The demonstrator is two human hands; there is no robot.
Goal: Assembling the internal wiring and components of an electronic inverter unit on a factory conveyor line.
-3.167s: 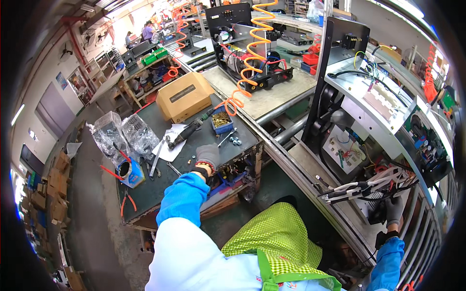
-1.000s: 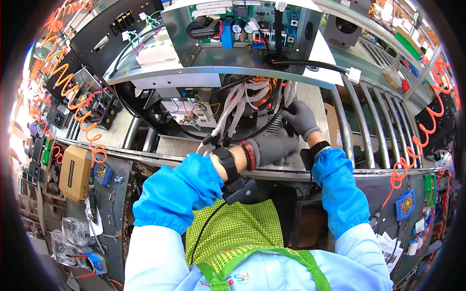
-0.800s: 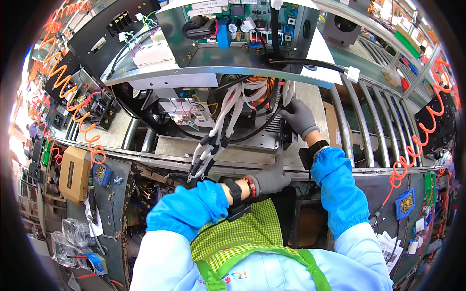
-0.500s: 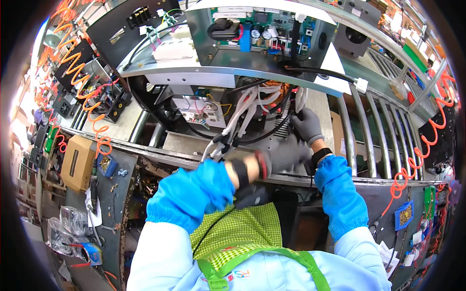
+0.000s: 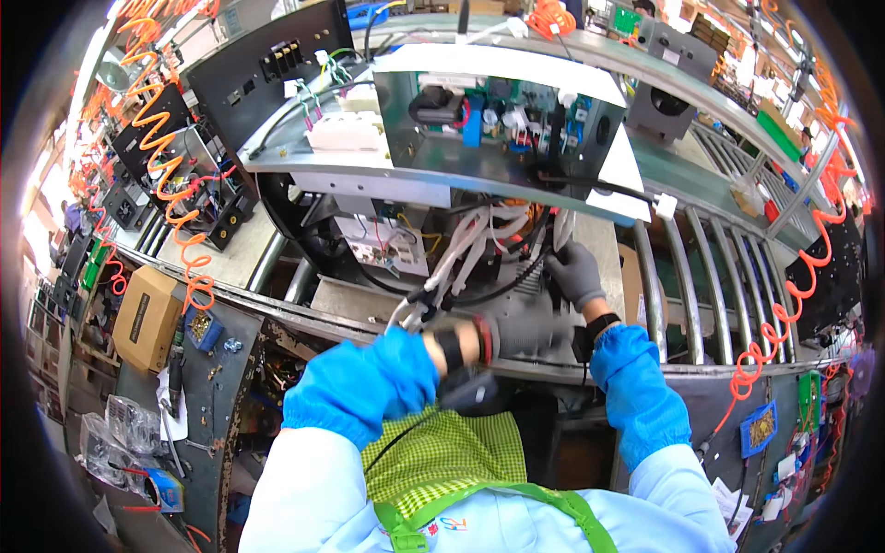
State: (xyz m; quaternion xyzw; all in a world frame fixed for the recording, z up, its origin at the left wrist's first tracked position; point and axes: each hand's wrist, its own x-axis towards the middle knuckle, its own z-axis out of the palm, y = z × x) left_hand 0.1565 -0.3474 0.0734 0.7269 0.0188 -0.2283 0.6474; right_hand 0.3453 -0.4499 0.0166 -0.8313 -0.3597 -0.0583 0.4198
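Factory line, roller conveyor (image 5: 719, 276) curving off to the right, orange coiled hoses (image 5: 171, 198) hanging at far left. Low left: a dark counter (image 5: 198, 396) with a cardboard box (image 5: 146, 316), a small blue tray of screws (image 5: 200, 326) and clear plastic bags (image 5: 115, 438).

Centre: an open metal chassis (image 5: 442, 166) sits on the rollers, circuit boards (image 5: 502, 115) on its upper shelf. Below the shelf, a bundle of white and grey cables (image 5: 461, 263) hangs out; its long axis runs diagonally, upper right inside the chassis down to lower left toward the person.

Left hand (image 5: 521, 327), grey glove, blue sleeve: grip closed at the lower end of the cable bundle, forearm lying across the conveyor's front rail. What exactly lies in the palm, cannot tell.

Right hand (image 5: 573, 272), grey glove: just right of the bundle, fingers curled narrow against a black cable (image 5: 502, 290) at the chassis opening. Whether it pinches or merely touches, cannot tell.

Far right: another orange coil (image 5: 793, 304).
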